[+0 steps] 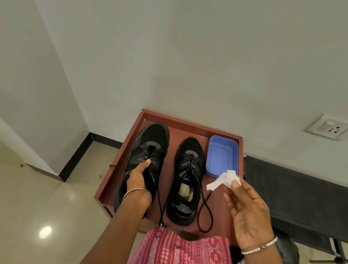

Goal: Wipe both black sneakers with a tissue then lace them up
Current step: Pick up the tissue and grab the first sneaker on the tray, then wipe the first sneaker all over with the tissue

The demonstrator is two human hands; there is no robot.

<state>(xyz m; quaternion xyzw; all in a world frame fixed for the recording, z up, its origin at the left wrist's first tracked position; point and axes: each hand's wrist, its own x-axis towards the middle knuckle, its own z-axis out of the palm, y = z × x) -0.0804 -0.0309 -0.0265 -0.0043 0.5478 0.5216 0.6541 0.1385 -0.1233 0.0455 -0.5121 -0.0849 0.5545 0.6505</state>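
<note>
Two black sneakers stand side by side on a reddish-brown table [175,130], toes pointing away from me. My left hand [138,175] grips the left sneaker [152,144] at its opening, thumb up on the tongue by the laces. The right sneaker [188,170] stands free, with white paper stuffed inside and its loose laces [204,206] trailing toward the table's near edge. My right hand [245,208] is raised to the right of that shoe and pinches a crumpled white tissue [225,180] between thumb and fingertips.
A blue plastic tray [221,154] sits at the table's back right corner. A black folding cot [303,198] stands to the right against the white wall, and a dark bag [284,261] lies below it. A wall socket [329,127] is above the cot.
</note>
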